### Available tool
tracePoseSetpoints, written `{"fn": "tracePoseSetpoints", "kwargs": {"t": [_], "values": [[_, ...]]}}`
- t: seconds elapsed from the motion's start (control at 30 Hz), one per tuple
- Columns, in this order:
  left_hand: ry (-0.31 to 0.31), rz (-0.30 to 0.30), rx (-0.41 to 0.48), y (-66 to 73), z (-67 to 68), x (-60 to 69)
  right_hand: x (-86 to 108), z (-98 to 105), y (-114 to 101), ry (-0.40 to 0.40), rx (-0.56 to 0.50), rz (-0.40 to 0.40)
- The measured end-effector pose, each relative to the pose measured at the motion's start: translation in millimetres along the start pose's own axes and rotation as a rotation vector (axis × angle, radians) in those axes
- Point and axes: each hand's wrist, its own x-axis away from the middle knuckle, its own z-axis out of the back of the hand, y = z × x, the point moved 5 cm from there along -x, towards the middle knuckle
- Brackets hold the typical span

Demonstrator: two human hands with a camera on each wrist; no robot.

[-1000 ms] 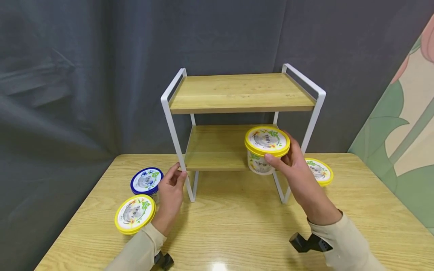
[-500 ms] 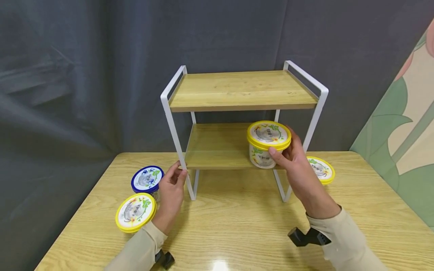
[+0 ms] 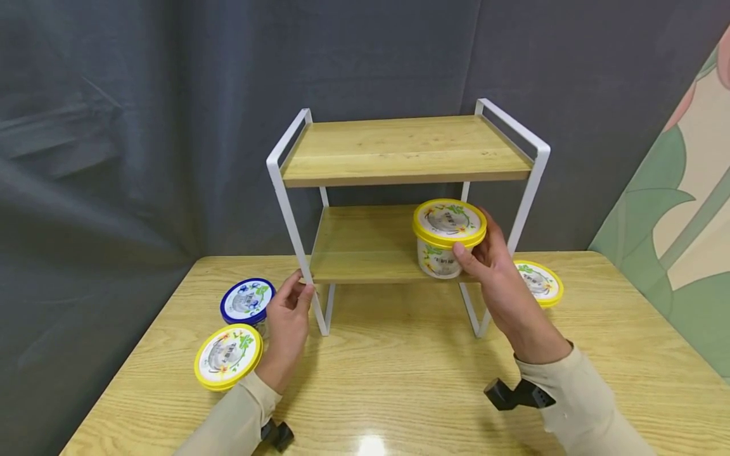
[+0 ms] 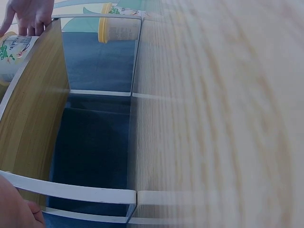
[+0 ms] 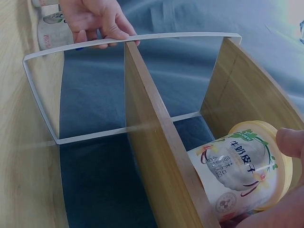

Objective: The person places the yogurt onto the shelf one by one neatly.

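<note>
A two-tier shelf rack (image 3: 399,178) with wooden boards and white metal legs stands on the table. My right hand (image 3: 502,291) grips a white tub with a yellow lid (image 3: 441,244) from its right side, at the front right of the lower shelf. In the right wrist view the upright tub (image 5: 237,166) lies at the lower board's edge; its base is partly hidden, so full contact cannot be told. My left hand (image 3: 289,329) holds the rack's front left leg at the lower shelf's corner, thumb in front. The right wrist view shows that left hand (image 5: 97,21) on the white frame.
Left of the left hand stand a blue-lidded tub (image 3: 248,300) and a yellow-lidded tub (image 3: 228,357). Another yellow-lidded tub (image 3: 538,284) stands right of the rack, partly behind the right hand. A dark curtain (image 3: 376,57) hangs behind the wooden table (image 3: 371,380).
The right hand has raised the tub slightly and brought it in against the lower shelf's front right. The left hand keeps its hold on the rack leg.
</note>
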Motion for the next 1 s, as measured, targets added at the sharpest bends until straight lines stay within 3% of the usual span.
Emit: {"fn": "tracePoseSetpoints", "kwargs": {"t": [0.6, 0.83, 1.0], "values": [[0.010, -0.023, 0.022, -0.6, 0.4, -0.4, 0.8, 1, 0, -0.051, -0.015, -0.007], [0.006, -0.031, 0.025, 0.7, -0.3, 1.2, 19.6, 6, -4, -0.094, 0.067, -0.028], [0.012, -0.034, 0.026, 1.5, -0.2, 1.4, 35.3, 14, -9, -0.069, 0.155, -0.040]]}}
